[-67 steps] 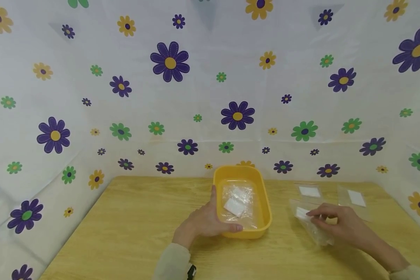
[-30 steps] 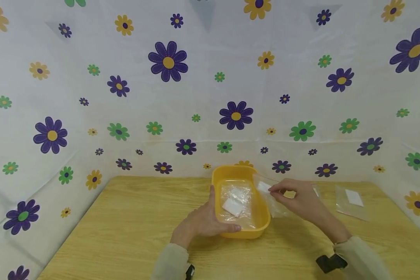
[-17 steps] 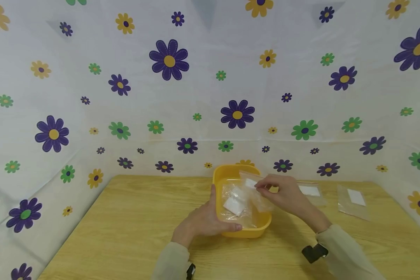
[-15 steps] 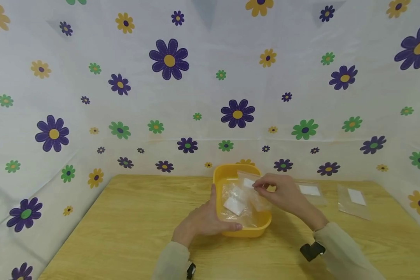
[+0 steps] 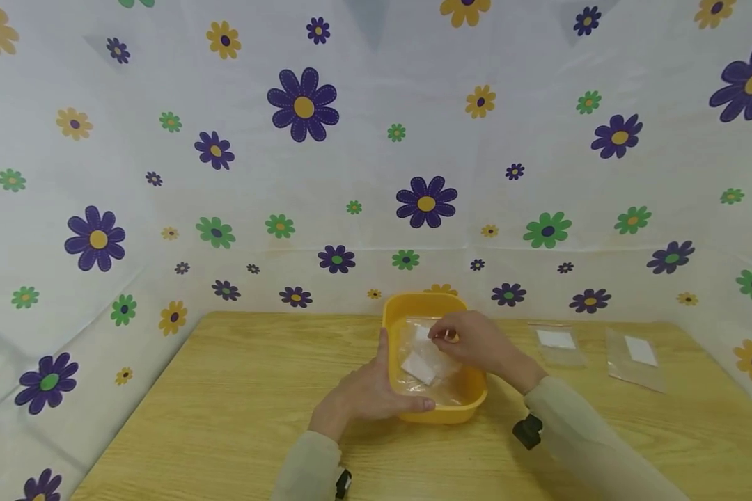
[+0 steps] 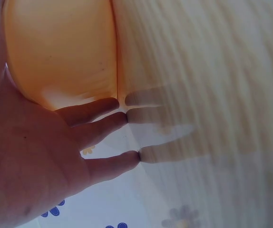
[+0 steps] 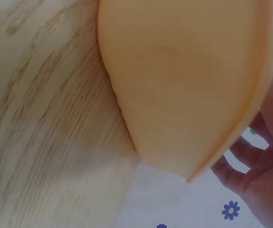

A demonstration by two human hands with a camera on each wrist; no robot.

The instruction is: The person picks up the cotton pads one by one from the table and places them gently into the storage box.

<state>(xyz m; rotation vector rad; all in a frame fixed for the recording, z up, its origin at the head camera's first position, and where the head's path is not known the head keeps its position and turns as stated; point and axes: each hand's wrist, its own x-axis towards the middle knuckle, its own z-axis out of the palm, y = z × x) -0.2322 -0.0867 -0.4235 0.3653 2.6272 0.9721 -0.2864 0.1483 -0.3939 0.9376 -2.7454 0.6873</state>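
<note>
A yellow plastic basin stands on the wooden table, with clear plastic bags holding white slips lying inside. My left hand rests against its near left corner, thumb along the near wall. In the left wrist view, the straight fingers of that hand reach down to the table beside the basin wall. Over the inside of the basin, my right hand pinches a clear bag with a white slip between thumb and fingertips. The right wrist view shows the basin's outer wall hiding that bag.
Two more clear bags with white slips, one nearer and one farther right, lie flat on the table right of the basin. Behind the table hangs a white curtain printed with flowers.
My right hand has carried the pinched bag leftward from the table, over the basin's right rim and into it. My left hand has stayed at the basin's corner.
</note>
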